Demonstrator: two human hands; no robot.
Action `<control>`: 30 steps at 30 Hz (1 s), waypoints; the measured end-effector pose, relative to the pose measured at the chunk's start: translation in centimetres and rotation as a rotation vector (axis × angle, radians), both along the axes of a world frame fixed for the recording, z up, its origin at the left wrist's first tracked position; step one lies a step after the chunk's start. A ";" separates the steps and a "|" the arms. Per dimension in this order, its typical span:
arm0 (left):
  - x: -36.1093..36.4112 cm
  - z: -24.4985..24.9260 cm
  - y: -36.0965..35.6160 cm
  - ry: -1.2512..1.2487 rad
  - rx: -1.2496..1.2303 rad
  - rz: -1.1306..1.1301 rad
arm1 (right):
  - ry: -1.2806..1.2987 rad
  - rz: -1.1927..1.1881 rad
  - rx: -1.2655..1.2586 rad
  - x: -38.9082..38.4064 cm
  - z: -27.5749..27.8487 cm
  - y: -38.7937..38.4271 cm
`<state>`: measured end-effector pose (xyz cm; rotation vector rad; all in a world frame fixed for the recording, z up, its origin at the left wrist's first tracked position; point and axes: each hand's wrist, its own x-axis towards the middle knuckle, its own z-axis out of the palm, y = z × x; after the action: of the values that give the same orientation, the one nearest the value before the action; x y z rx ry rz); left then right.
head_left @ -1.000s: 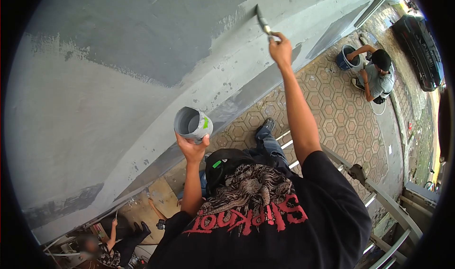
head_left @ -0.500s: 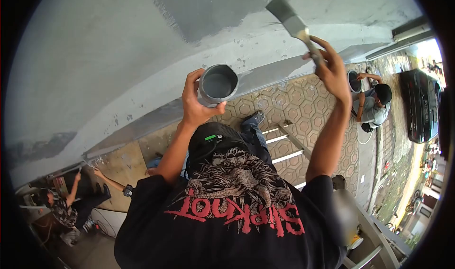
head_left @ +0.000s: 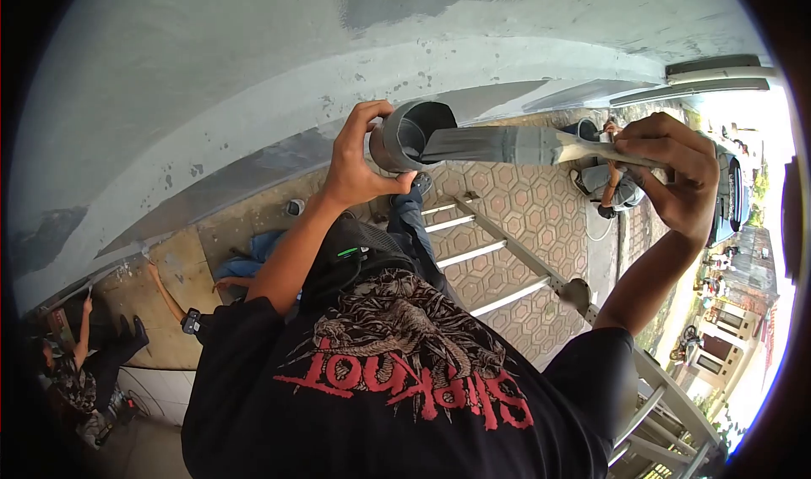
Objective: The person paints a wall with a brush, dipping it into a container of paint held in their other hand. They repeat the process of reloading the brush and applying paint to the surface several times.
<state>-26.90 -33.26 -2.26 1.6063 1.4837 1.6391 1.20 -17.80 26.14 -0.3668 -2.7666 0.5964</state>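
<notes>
Gripping brush (head_left: 494, 145) in right hand (head_left: 673, 171), cup (head_left: 389, 145) in left hand (head_left: 356, 165), shirt (head_left: 355, 424) reading "Slipknot".

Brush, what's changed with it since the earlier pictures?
The brush has come away from the wall to the cup, its tip now at the cup's mouth. The cup has tipped toward it. Nothing was let go: the left hand still holds the cup, the right hand the brush.

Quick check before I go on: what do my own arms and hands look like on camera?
Both your left hand and right hand are bare: no gloves, and no watch on either wrist. The forearms are uncovered below the short black sleeves of a T-shirt with red lettering.
</notes>
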 end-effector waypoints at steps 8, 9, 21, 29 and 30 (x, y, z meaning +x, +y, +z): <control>-1.4 0.4 -2.4 0.104 0.088 0.100 | -0.034 -0.056 0.010 -3.9 0.5 -3.4; -1.4 0.4 -2.5 0.103 0.086 0.103 | -0.025 -0.078 -0.008 -4.3 0.5 -3.7; -1.8 0.7 -0.9 0.164 0.122 0.098 | 0.156 0.036 -0.173 -7.4 -1.0 -3.1; -0.3 2.1 1.3 0.035 0.147 0.095 | 0.322 0.092 -0.169 -9.0 -2.4 -2.5; -0.1 2.1 1.5 0.039 0.143 0.096 | 0.300 0.173 -0.135 -9.1 -2.6 -2.5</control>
<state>-27.05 -31.78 -0.18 1.6738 1.5150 1.8133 -7.91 -20.30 23.57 -0.0580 -2.4912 0.8103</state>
